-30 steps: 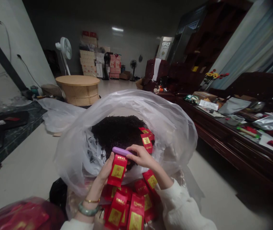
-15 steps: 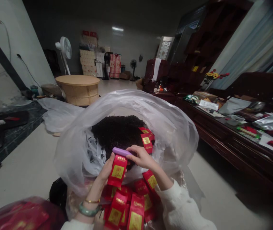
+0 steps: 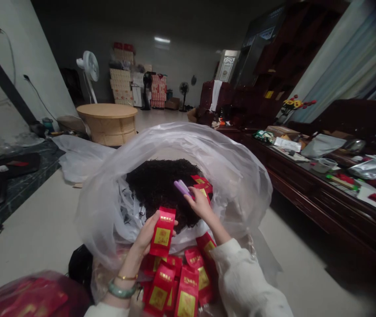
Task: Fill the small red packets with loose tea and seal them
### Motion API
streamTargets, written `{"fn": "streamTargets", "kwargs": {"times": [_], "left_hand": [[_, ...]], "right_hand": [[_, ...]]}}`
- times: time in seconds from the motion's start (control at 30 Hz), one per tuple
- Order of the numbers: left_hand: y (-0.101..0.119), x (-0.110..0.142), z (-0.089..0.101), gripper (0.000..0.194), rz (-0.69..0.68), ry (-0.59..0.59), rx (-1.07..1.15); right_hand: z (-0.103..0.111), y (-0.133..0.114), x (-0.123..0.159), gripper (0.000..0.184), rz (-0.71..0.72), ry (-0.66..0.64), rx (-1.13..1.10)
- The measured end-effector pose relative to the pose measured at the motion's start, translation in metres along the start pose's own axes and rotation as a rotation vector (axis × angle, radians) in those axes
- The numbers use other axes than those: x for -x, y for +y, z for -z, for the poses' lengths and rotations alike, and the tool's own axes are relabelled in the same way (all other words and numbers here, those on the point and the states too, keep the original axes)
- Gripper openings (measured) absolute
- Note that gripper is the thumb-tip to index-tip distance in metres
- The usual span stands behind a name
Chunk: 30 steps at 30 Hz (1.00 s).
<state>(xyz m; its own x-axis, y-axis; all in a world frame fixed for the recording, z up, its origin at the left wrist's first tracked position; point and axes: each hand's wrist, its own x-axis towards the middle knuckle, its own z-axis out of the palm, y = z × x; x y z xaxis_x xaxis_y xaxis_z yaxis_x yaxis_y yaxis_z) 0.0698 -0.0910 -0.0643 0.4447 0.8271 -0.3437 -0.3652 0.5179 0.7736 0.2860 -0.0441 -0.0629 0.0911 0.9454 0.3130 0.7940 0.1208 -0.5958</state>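
Observation:
My left hand (image 3: 148, 233) is closed on a red tea packet (image 3: 163, 231) with a gold label, held upright with its printed side facing me. Just beyond it, my right hand (image 3: 199, 203) grips a purple handheld bag sealer (image 3: 182, 188), whose two jaws look slightly apart. The sealer hovers over dark dried tea leaves (image 3: 164, 176), away from the packet. These leaves lie inside a large clear plastic bag (image 3: 240, 176) with its mouth wide. More red packets (image 3: 188, 290) are heaped below my hands. A few others (image 3: 204, 188) rest on the leaves' right side, partly hidden by my right hand.
A bulging bag of red packaging (image 3: 36, 295) sits at lower left, beside a black bag (image 3: 80, 264). On the right runs a long dark wooden cabinet (image 3: 306, 189) with clutter on top. A round wooden table (image 3: 107, 112) and a white fan (image 3: 90, 66) stand behind.
The sealer has come off the packet's top edge. My right hand has carried it up and to the right, over the leaves. My left hand stays nearly still with the packet.

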Motion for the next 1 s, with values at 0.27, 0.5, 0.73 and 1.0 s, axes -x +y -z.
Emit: {"fn": "streamTargets", "kwargs": {"times": [0.27,0.5,0.73,1.0], "left_hand": [[0.007,0.003,-0.005,0.060,0.102,0.033,-0.025],[-0.001,0.002,-0.005,0.064,0.117,-0.010,-0.124],[-0.015,-0.004,-0.002,0.071,0.109,0.060,-0.173],[-0.007,0.001,-0.006,0.056,0.091,-0.141,0.015]], "right_hand": [[-0.020,0.021,0.001,0.036,-0.021,0.014,0.216],[-0.003,-0.044,0.012,0.029,0.298,-0.070,0.078],[-0.015,-0.072,0.021,0.040,0.396,-0.299,0.183],[-0.023,-0.063,0.025,0.040,0.346,-0.271,0.107]]}}
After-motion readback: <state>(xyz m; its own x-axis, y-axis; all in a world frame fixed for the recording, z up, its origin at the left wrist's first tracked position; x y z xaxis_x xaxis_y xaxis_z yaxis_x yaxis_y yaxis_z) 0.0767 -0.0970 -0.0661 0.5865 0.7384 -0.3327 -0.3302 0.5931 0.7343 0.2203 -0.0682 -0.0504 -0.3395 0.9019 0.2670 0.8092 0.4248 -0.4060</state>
